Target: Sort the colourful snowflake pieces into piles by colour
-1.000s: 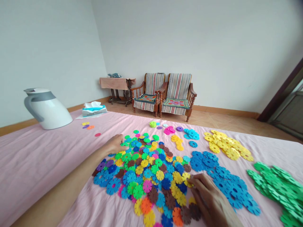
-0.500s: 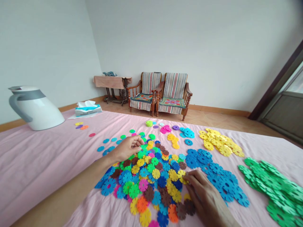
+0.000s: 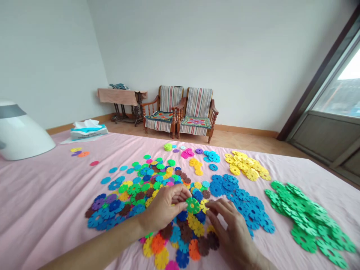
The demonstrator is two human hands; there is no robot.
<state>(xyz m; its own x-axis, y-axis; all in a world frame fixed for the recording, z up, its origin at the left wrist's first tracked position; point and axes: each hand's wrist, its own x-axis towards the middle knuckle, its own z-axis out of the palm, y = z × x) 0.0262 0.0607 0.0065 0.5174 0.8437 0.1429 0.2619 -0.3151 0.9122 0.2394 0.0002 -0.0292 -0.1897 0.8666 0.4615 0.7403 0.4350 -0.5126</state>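
Observation:
My left hand [image 3: 165, 206] pinches a green notched plastic disc [image 3: 192, 205] between thumb and fingers above a mixed pile. Close to it on the right, my right hand [image 3: 232, 223] has its thumb and fingertips closed at the edge of a yellow notched disc [image 3: 204, 206]. Whether that disc is lifted off the pile is hard to see. Under and around both hands spreads the mixed pile of blue, brown, orange, yellow and pink discs [image 3: 184, 230], partly hidden by my left hand and forearm.
Sorted heaps lie to the right: blue discs [image 3: 247, 204], green discs [image 3: 306, 217] and yellow discs [image 3: 246, 165]. Smaller pink [image 3: 187, 153] and light-blue groups [image 3: 211, 156] sit farther back. A tissue box [image 3: 89, 131] and white jug [image 3: 24, 135] stand left on the pink cloth [image 3: 56, 195].
My left hand has come from the pile's far side toward my right hand and now holds a green disc. My right hand stays at the yellow disc. The view has turned slightly right.

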